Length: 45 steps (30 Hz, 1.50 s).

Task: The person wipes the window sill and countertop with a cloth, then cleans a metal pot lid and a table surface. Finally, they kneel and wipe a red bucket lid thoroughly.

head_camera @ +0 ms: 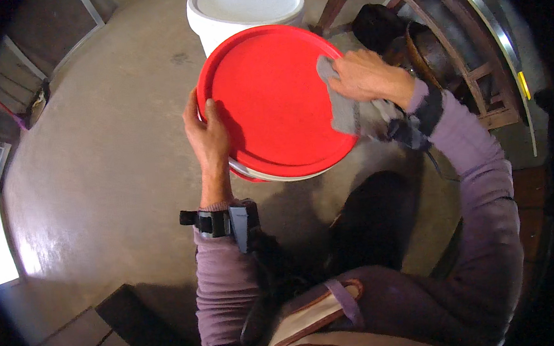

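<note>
A round red plastic lid (272,97) sits on a pale bucket (282,176), of which only a thin strip shows below the rim. My left hand (207,129) grips the lid's left edge, thumb on top and fingers around the side. In my right hand (368,77) is a grey cloth (344,107), pressed against the right rim of the lid. Part of the cloth hangs blurred past the edge. Most of the bucket under the lid is hidden.
Just beyond the red lid stands a white bucket (248,6) with a white lid. To the right is a wooden frame (470,73) under a metal-edged top, with a dark round pan (433,51) beneath. Concrete floor (114,149) spreads left.
</note>
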Available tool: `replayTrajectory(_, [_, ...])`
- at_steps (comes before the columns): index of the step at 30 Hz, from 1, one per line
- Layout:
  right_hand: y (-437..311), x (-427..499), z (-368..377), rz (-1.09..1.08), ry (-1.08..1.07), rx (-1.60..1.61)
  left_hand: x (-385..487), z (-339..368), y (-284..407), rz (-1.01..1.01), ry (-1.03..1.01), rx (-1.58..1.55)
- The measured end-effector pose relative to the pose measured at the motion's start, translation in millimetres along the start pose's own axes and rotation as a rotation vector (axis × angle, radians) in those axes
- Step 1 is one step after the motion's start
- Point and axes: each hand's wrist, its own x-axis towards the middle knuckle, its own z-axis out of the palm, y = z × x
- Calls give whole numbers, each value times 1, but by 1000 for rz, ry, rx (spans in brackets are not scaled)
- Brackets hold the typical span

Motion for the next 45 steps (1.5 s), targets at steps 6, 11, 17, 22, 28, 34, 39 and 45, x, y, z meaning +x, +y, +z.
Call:
replayTrajectory(6, [-32,-38,-13,-319,-336,83,-2,3,-2,-59,30,7])
replayTrajectory(11, [-56,-28,5,-620,-211,655,-2,6,-3,-44,54,-34])
replayTrajectory(17, [-59,21,-2,-441,418,729,-11,4,4,-106,39,-36])
replayTrajectory(22, [-114,65,13,-611,665,609,-12,4,13,122,61,69])
replayTrajectory(28, [-128,96,22,-599,762,368,-15,4,19,33,5,176])
replayTrajectory(34, [-88,125,15,-290,761,139,-18,1,24,1,-14,98])
replayTrajectory(39, [-42,120,10,2,550,176,-18,0,26,-21,-16,83])
replayTrajectory(45, [-29,118,-4,100,375,174,-18,2,23,27,16,124])
